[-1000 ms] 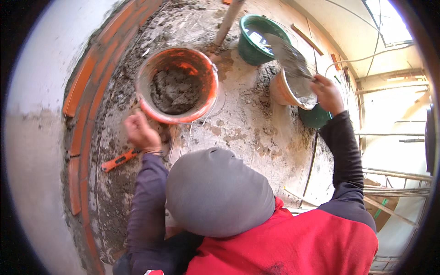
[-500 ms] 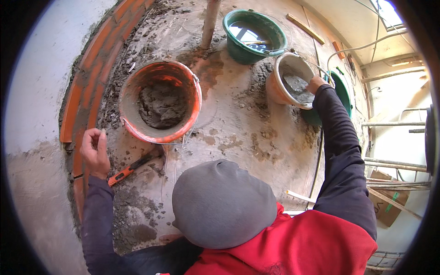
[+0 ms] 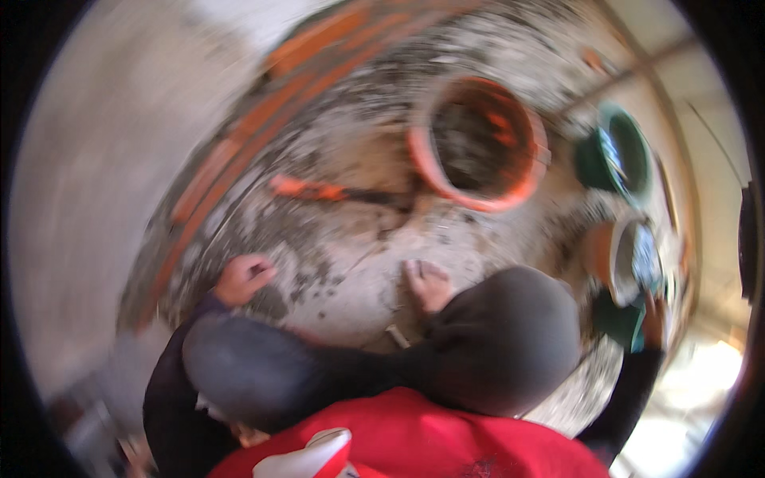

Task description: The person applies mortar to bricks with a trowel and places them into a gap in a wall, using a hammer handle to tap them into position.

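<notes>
The view is smeared by motion. My left hand (image 3: 245, 279) hovers over the mortar-spattered floor on the left, beside my knee. Its fingers curl in toward the thumb and nothing shows in them. Far to the right, my right hand (image 3: 655, 320) is at the near rim of a pale orange bucket (image 3: 599, 256) with grey, wet-looking contents. A green bucket (image 3: 620, 323) stands partly hidden just below it. Blur hides the fingers of this hand and whatever they may hold. A larger orange bucket (image 3: 522, 187) with dark mortar stands ahead of my bare foot.
A hammer with an orange-and-black handle (image 3: 307, 189) lies on the floor left of the large bucket. Orange bricks (image 3: 255, 119) line the foot of the pale wall. Another green bucket (image 3: 591, 163) holding liquid stands at the far right. My knees (image 3: 510, 342) fill the near middle.
The view has turned and shifted, so buckets and hammer appear farther right or higher. Both knees and a foot now show. My right hand remains by the pale orange bucket; my left stays raised.
</notes>
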The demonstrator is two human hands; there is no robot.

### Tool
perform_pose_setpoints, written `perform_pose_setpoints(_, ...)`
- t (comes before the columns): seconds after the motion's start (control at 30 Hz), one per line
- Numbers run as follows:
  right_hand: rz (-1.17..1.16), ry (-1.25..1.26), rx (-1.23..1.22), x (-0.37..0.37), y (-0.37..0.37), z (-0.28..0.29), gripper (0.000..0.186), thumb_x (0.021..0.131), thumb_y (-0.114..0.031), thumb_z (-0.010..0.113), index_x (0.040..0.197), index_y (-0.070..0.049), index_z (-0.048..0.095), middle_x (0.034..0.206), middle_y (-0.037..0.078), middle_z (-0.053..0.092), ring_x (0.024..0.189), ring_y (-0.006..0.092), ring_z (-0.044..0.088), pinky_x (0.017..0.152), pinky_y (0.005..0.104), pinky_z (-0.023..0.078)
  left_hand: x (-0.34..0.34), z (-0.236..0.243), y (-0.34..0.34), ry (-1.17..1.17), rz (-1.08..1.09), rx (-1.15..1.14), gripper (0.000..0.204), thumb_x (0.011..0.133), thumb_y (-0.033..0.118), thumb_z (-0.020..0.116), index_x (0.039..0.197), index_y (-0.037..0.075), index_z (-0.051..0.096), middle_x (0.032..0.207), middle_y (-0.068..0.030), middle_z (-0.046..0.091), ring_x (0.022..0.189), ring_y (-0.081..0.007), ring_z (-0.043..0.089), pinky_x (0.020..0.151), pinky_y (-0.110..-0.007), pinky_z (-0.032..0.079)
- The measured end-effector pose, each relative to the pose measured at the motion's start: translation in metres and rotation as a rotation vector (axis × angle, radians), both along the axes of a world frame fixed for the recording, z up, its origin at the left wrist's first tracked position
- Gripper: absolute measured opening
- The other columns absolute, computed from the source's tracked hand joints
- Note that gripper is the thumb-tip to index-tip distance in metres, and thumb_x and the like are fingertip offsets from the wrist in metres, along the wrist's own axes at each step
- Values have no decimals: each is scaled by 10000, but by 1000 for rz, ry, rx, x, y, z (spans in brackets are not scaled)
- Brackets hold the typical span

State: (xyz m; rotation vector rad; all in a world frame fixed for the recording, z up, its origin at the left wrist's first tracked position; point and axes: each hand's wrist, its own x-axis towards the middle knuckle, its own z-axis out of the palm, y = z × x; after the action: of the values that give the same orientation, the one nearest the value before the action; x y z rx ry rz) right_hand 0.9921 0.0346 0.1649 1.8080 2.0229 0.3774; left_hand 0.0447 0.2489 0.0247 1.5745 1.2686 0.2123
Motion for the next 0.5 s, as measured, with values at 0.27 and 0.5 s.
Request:
perform_pose_setpoints(0.27,-509,743,141,-344,183,88,202,997,-245,520,909,-68,562,626,-65,383,527,27,326,463,218,265,29,-99,-174,-33,407,260,221,835,243,705,826,23,693,665,-80,627,598,-164,604,578,-349,497)
perform_pose_setpoints(0.5,159,740,-254,-569,311,65,256,944,-199,587,1039,39,594,769,112,579,696,194,532,669,326,446,59,-94,-222,38,471,358,219,831,243,706,833,24,690,669,-82,625,601,-169,603,580,-354,496)
